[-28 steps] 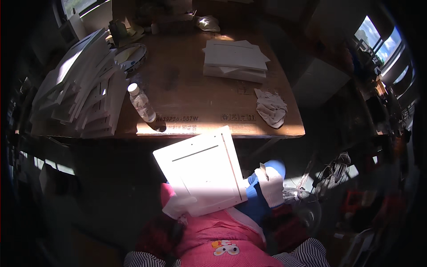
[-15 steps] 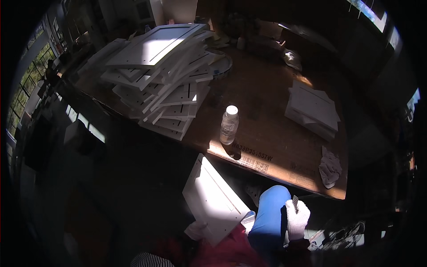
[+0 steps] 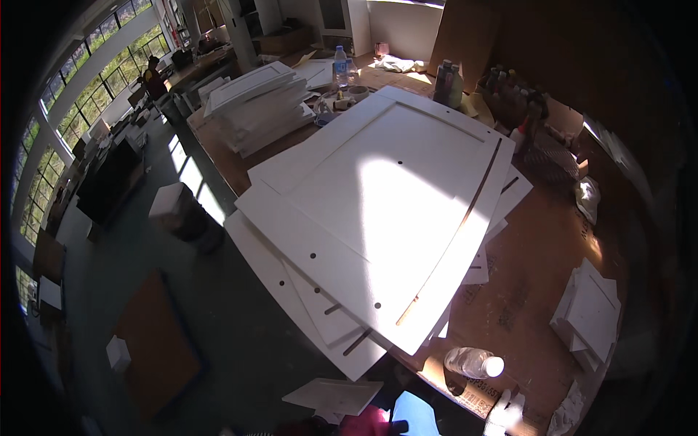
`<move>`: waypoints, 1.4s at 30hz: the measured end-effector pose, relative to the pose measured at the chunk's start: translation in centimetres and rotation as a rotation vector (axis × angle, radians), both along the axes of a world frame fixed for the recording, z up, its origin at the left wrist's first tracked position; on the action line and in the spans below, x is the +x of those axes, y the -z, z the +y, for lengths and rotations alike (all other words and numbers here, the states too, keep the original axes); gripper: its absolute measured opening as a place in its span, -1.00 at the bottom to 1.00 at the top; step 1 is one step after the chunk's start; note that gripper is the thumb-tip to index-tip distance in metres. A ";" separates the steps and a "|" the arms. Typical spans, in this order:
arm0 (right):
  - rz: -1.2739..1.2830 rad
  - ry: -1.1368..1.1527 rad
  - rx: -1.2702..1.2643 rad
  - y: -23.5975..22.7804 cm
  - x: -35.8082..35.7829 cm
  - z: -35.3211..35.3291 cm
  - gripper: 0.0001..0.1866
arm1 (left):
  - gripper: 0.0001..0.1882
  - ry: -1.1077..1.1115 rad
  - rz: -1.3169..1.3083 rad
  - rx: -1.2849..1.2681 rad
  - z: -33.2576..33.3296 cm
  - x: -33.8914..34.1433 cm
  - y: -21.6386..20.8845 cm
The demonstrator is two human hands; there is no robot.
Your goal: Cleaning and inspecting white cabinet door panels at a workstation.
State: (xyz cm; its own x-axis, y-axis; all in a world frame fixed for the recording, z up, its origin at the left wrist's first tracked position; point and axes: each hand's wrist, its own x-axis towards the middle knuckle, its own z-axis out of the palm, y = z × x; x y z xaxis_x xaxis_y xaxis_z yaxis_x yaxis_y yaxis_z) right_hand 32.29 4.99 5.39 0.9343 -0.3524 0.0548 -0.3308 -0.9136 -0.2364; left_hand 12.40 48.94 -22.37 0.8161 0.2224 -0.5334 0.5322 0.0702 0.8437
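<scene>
A small white panel (image 3: 334, 394) rises from the lower edge over my lap, beside my blue trouser leg (image 3: 414, 414). At its bottom edge a bit of white glove shows, my left hand (image 3: 329, 417), closed on the panel; most of that hand is hidden. My right hand (image 3: 504, 414), also in a white glove, is at the table's near edge, below a clear bottle (image 3: 469, 362) with a white cap. Its fingers are smeared by motion, and whether it holds anything cannot be made out. Large grooved white panels (image 3: 378, 211) are piled unevenly in front of me.
Another stack of white panels (image 3: 258, 102) stands farther back left, near a water bottle (image 3: 340, 65). At the right of the brown table (image 3: 509, 305) are smaller white panels (image 3: 587, 309) and a crumpled cloth (image 3: 568, 410). Dark bottles (image 3: 447, 81) stand at the back. A person (image 3: 154, 78) is far left.
The view has swung up and left, so the panel pile looks much larger and nearer. My right hand has left my knee for the table edge; the small grey ridged piece it held no longer shows.
</scene>
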 end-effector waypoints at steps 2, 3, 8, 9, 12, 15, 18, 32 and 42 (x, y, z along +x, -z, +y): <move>0.152 -0.013 -0.017 -5.3 1.5 2.3 -0.54 | -0.49 0.362 -0.218 0.650 0.6 2.3 -1.8; 0.096 0.103 0.014 -3.9 0.8 1.7 -0.56 | -0.49 0.333 -0.220 0.686 2.6 3.0 -3.2; -0.391 -0.625 -0.621 1.5 -0.3 -1.7 -0.63 | -0.56 0.119 0.102 0.190 11.3 5.0 -11.7; -0.266 -0.549 -0.650 1.1 -0.5 -1.1 -0.65 | -0.57 -0.143 0.132 -0.084 11.7 5.6 -13.1; -0.165 -0.475 -0.634 2.1 -0.6 -2.5 -0.66 | -0.56 -0.554 0.241 -0.463 13.6 12.8 -18.0; -0.151 -0.455 -0.555 0.5 0.0 0.7 -0.65 | -0.54 -0.618 0.262 -0.489 19.2 14.5 -19.1; -0.043 -0.379 -0.480 -2.0 -0.8 5.5 -0.62 | -0.61 -0.314 0.252 -0.300 22.8 18.2 -17.5; 0.920 -0.049 0.242 1.5 -12.7 39.7 -0.51 | -0.68 -0.309 0.261 -0.560 43.9 24.9 -17.1; 0.656 -0.074 0.255 -3.6 -5.8 50.3 -0.39 | -0.56 -0.511 0.293 -0.643 50.4 23.4 -23.7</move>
